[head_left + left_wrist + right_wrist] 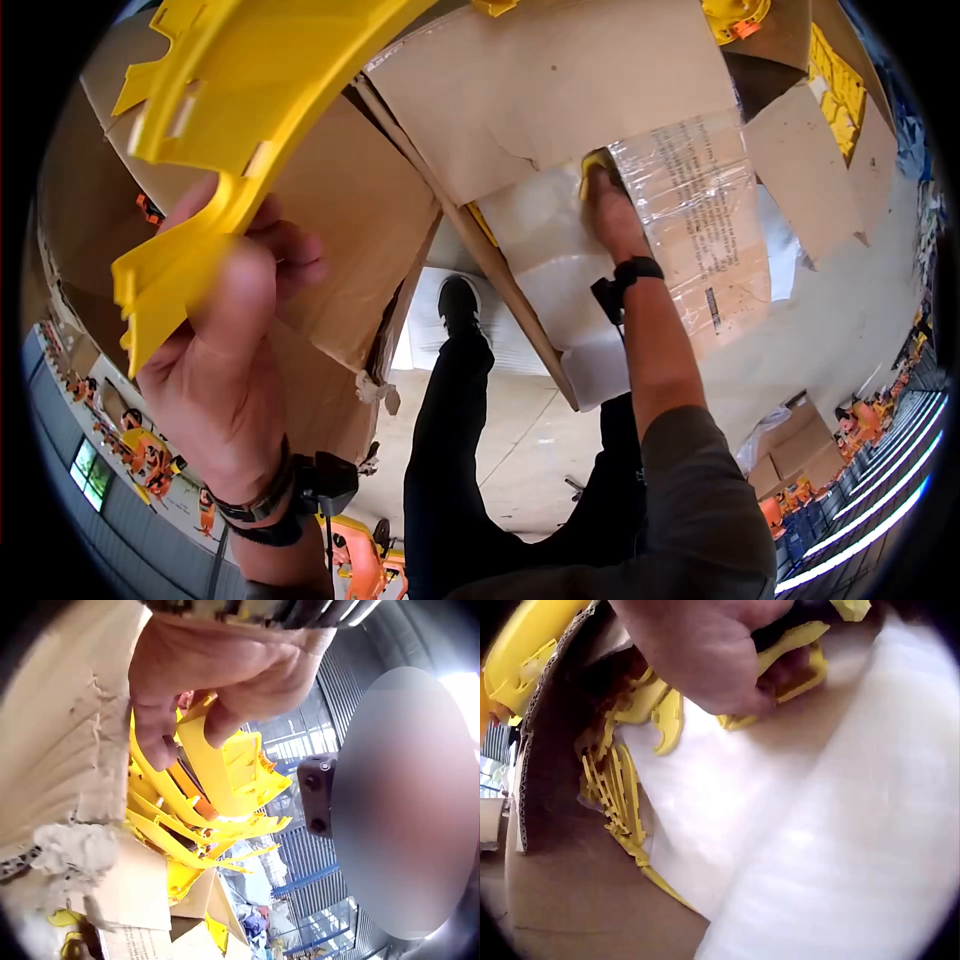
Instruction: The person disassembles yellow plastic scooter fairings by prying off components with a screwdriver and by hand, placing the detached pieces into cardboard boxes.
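Observation:
My left hand [225, 345] pinches a curved yellow plastic panel [245, 100] between thumb and fingers, up close on the left of the head view. In the left wrist view, thumb and fingers sit on either side of the panel, with more yellow panels behind it. My right hand [612, 215] reaches down into an open cardboard box [570, 70]. The right wrist view shows its fingers curled round a small yellow plastic piece [793, 643], over a white foam sheet [817, 817]. Beside the sheet, several thin yellow parts [615, 791] stand in a row.
Another cardboard box [330, 230] stands to the left, its torn edge near my leg. A printed flap [690, 220] folds out on the right. My shoe [459, 305] is between the boxes. Farther off are a small carton [800, 455] and rows of orange machines.

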{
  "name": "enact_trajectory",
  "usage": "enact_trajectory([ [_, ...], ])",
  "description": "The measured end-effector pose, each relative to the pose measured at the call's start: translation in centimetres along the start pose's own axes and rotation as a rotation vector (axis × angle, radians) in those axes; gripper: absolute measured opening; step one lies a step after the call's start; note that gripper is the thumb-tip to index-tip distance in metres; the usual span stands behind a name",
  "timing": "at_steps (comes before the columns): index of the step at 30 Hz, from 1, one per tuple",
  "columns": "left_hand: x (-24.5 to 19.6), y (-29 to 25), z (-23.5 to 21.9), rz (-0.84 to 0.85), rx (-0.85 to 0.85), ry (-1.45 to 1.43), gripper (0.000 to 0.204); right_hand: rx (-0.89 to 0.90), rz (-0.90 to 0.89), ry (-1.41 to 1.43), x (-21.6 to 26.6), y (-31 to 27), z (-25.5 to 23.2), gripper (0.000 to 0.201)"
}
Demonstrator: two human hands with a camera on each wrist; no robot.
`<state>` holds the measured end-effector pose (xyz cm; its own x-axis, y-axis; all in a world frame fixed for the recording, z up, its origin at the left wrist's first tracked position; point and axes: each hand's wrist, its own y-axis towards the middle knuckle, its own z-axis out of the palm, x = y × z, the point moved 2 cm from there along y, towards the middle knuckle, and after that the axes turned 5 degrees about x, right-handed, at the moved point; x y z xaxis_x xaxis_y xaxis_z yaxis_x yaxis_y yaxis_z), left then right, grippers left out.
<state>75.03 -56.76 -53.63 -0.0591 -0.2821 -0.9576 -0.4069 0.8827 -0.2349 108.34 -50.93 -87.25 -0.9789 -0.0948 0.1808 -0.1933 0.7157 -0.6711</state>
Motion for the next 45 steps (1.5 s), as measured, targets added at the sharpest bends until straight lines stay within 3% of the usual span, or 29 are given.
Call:
enact_trajectory([
  [1, -0.2, 0.0, -0.3, 0.056, 0.041, 0.033, 0.037, 0.013, 0.005, 0.089, -0.1, 0.0, -0.2, 0.030],
  [2, -0.9, 0.3, -0.2, 0.120, 0.141, 0.138, 0.036, -0.007, -0.041, -0.008, -0.6, 0.4, 0.8, 0.027],
  [5, -4.0, -0.1, 2.0, 0.286, 0.047, 0.186, 0.041, 0.031, -0.181, -0.001, 0.6, -1.2, 0.8, 0.023],
  [6, -5.5, -0.2, 2.3, 0.255, -0.033, 0.086, 0.040, 0.055, -0.189, 0.021, 1.4, -2.3, -0.1, 0.024],
  [9, -9.9, -1.1, 2.3, 0.402, 0.018, 0.156, 0.042, 0.001, -0.328, 0.145, 3.6, -5.5, -3.5, 0.029],
  [10, -11.7, -1.3, 2.6, 0.420, 0.069, 0.069, 0.042, -0.070, -0.351, 0.246, 4.0, -7.3, -5.1, 0.031],
  [14, -22.3, -1.4, 4.6, 0.460, 0.001, 0.207, 0.033, -0.402, -0.463, 0.550, 4.2, -14.6, -13.7, 0.035],
  [17, -29.5, 0.3, 4.7, 0.487, 0.093, 0.215, 0.028, -0.289, -0.273, 0.831, 1.6, -21.8, -20.8, 0.035],
  [19, -35.2, -0.2, 4.8, 0.449, 0.114, 0.199, 0.025, -0.292, -0.253, 0.929, -1.2, -27.6, -25.3, 0.035],
  [22, -44.5, -4.5, 3.9, 0.480, 0.112, 0.229, 0.024, -0.186, -0.265, 1.262, -6.0, -36.3, -32.6, 0.030],
  [24, -49.9, -9.9, 1.9, 0.500, 0.061, 0.189, 0.026, -0.101, -0.281, 1.338, -10.8, -40.4, -34.9, 0.026],
  [27, -56.9, -20.8, -2.8, 0.641, -0.088, 0.152, 0.023, -0.158, -0.345, 1.379, -15.1, -48.4, -41.9, 0.017],
  [29, -55.8, -29.0, -3.7, 0.736, -0.250, -0.226, 0.034, -0.193, -0.405, 1.358, -16.8, -53.2, -45.8, 0.012],
  [31, -49.6, -33.1, -3.8, 0.764, -0.256, -0.667, 0.038, -0.135, -0.506, 1.367, -16.1, -57.1, -48.6, 0.014],
  [33, -45.0, -34.8, 0.9, 0.700, -0.507, -0.858, 0.040, -0.157, -0.580, 1.385, -13.6, -60.0, -50.5, 0.013],
  [35, -40.5, -35.6, 2.9, 0.551, -0.519, -0.757, 0.039, -0.167, -0.607, 1.399, -11.7, -61.6, -50.5, 0.012],
  [37, -35.0, -35.8, 4.0, 0.373, -0.658, -0.624, 0.032, -0.088, -0.674, 1.418, -9.8, -62.2, -50.5, 0.015],
  [40, -33.5, -38.5, 4.5, 0.326, -0.565, -0.776, 0.025, 0.029, -0.736, 1.605, -7.1, -63.2, -50.2, 0.016],
  [45, -35.1, -43.5, 2.8, 0.300, -0.321, -0.787, 0.027, 0.038, -0.833, 1.485, 2.0, -68.9, -49.3, 0.018],
])
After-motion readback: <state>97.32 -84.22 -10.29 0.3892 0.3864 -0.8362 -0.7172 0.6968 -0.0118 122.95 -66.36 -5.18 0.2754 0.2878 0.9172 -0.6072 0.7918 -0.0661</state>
